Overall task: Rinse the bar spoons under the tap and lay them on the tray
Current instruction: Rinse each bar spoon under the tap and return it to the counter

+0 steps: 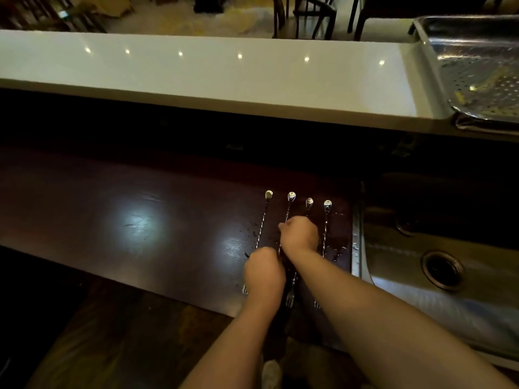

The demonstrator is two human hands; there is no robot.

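Observation:
Several long twisted-stem bar spoons lie side by side on the dark wooden counter (pixel 168 220), bowls pointing away and forked ends toward me. The leftmost spoon (pixel 263 220) and the rightmost spoon (pixel 325 220) lie untouched. My right hand (pixel 300 234) is curled, its fingertips pinching the stem of the second spoon (pixel 289 204); it also covers the stem of the third spoon (pixel 309 203). My left hand (pixel 264 273) is closed lower down on that same second stem. Water drops spot the wood around the spoons. The perforated steel tray (pixel 438 60) sits on the white bar top at the far right.
A steel sink (pixel 407 290) with a round drain (pixel 442 269) adjoins the counter on the right; no tap shows. A long white bar top (pixel 196 71) runs across behind a dark gap. Chairs (pixel 306 15) stand beyond it.

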